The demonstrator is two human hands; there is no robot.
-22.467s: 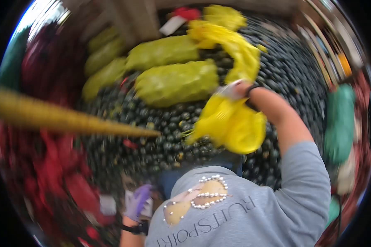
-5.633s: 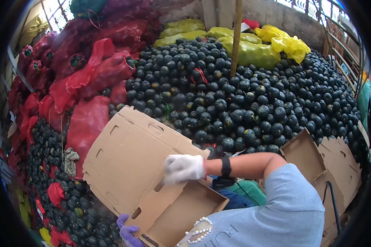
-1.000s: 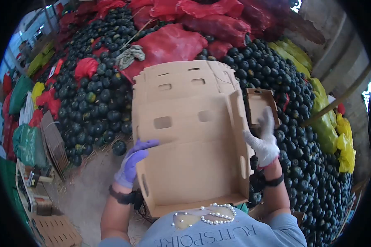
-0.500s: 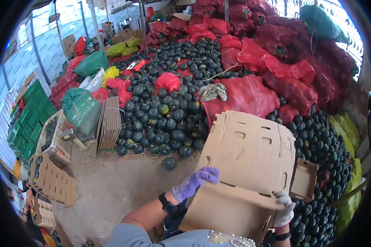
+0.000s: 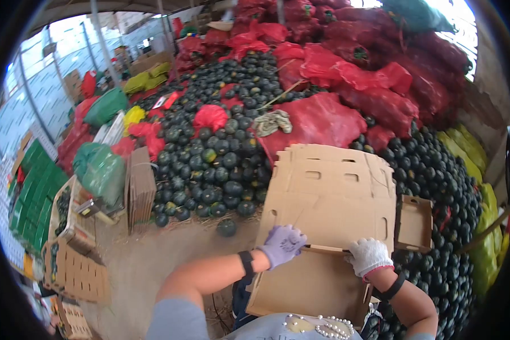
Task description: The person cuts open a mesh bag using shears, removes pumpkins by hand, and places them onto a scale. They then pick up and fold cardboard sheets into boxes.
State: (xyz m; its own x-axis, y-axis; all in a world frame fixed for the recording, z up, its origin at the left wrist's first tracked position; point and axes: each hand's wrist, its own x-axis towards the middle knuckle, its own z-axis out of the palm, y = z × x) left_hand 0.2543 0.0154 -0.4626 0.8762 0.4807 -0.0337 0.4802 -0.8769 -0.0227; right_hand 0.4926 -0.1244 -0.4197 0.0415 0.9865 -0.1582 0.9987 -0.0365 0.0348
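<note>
A shallow cardboard box, partly folded, lies in front of my body with its far wall folded up into a narrow rim. My left hand, in a purple-coated glove, is closed on the far left corner of that rim. At the far right corner my right hand, in a white knit glove with a pink cuff, grips the rim, its fingertips partly hidden. Just beyond both hands a stack of flat cardboard blanks with slots and handle holes lies under the box.
Dark green squashes are heaped ahead and to the right. A small folded cardboard tray sits right of the stack. Red mesh sacks lie behind. Upright cardboard sheets, a crate and green boxes stand left.
The box's raised far flap has been folded down into a narrow rim. Both hands now press at its corners; my right hand has moved up and over the corner. The view has shifted slightly.
</note>
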